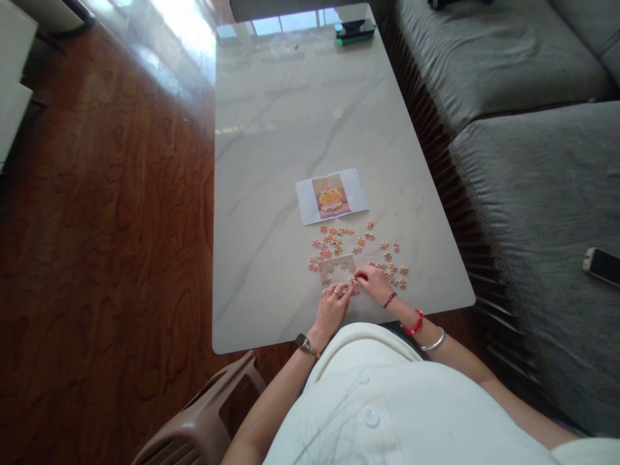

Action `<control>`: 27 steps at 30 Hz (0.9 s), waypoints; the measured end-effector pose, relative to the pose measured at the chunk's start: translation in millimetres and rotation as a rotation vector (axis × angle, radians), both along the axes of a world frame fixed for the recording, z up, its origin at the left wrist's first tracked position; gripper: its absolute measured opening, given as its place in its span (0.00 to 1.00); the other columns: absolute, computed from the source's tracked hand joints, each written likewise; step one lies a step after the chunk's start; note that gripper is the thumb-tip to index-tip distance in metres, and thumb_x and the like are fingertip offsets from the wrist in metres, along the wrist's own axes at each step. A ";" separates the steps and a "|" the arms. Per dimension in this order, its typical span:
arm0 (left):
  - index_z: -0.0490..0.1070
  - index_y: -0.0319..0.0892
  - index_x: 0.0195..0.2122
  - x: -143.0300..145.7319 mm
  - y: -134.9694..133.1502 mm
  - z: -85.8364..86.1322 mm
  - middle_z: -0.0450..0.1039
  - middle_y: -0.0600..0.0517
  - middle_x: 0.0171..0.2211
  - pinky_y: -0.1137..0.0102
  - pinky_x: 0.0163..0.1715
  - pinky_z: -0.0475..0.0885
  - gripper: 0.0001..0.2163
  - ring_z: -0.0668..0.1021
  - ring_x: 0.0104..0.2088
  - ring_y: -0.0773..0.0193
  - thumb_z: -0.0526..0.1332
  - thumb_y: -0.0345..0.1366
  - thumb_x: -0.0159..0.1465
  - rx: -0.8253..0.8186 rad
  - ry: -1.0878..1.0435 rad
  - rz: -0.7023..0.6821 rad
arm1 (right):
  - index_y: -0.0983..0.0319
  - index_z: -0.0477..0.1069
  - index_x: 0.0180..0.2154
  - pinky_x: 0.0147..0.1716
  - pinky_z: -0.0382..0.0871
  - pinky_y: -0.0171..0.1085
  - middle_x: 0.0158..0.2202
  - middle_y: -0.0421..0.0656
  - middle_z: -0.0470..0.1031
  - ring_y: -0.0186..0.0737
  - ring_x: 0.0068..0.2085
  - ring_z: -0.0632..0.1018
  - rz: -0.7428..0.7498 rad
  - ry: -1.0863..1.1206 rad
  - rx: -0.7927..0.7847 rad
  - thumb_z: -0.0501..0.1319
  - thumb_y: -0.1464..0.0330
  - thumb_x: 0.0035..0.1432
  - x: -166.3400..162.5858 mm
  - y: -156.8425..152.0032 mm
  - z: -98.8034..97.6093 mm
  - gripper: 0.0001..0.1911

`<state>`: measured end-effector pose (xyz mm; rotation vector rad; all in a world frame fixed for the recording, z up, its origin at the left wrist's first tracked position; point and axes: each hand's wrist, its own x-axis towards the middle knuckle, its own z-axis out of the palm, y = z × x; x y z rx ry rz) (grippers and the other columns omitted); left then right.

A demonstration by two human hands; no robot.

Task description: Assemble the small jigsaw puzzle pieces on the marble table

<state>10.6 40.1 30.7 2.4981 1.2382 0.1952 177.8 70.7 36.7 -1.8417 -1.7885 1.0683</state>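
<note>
A partly joined jigsaw block lies near the front edge of a pale marble table. Several loose orange and pink pieces are scattered behind and to the right of it. A printed picture sheet lies beyond them. My left hand rests at the block's lower edge, fingers curled and pinched together by a small piece. My right hand is beside it, fingertips pinched on a small puzzle piece at the block's right corner. The two hands nearly touch.
A grey sofa runs along the table's right side, with a phone lying on it. A dark box with a green edge sits at the table's far end. A brown plastic chair is under me. Wooden floor lies left.
</note>
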 end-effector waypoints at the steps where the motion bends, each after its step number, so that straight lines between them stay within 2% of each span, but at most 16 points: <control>1: 0.62 0.48 0.48 0.1 0.0 0.0 0.65 0.50 0.44 0.66 0.40 0.63 0.16 0.65 0.44 0.62 0.52 0.29 0.58 0.002 0.000 0.002 | 0.62 0.71 0.27 0.36 0.64 0.34 0.29 0.42 0.74 0.34 0.32 0.72 0.027 -0.026 0.012 0.55 0.76 0.47 0.2 0.7 0.3 0.08; 9: 0.62 0.48 0.48 2.1 0.2 0.9 0.64 0.49 0.45 0.66 0.40 0.62 0.16 0.65 0.44 0.61 0.52 0.29 0.58 -0.003 0.014 -0.008 | 0.63 0.70 0.28 0.40 0.61 0.34 0.31 0.44 0.71 0.34 0.35 0.70 0.183 -0.141 -0.001 0.53 0.74 0.51 1.8 5.1 -0.1 0.07; 16: 0.62 0.48 0.47 1.8 0.0 1.6 0.64 0.49 0.45 0.66 0.40 0.62 0.17 0.65 0.44 0.61 0.53 0.28 0.57 -0.008 0.016 -0.003 | 0.64 0.70 0.27 0.42 0.59 0.35 0.30 0.43 0.70 0.34 0.34 0.70 0.227 -0.162 -0.008 0.53 0.75 0.52 0.3 10.3 -1.2 0.07; 27: 0.63 0.47 0.47 1.6 -1.7 0.8 0.64 0.49 0.37 0.66 0.37 0.63 0.16 0.66 0.38 0.62 0.51 0.28 0.58 -0.001 0.046 0.017 | 0.64 0.69 0.26 0.37 0.61 0.32 0.29 0.43 0.70 0.33 0.33 0.70 0.266 -0.174 -0.069 0.53 0.75 0.51 -0.3 14.4 -1.4 0.07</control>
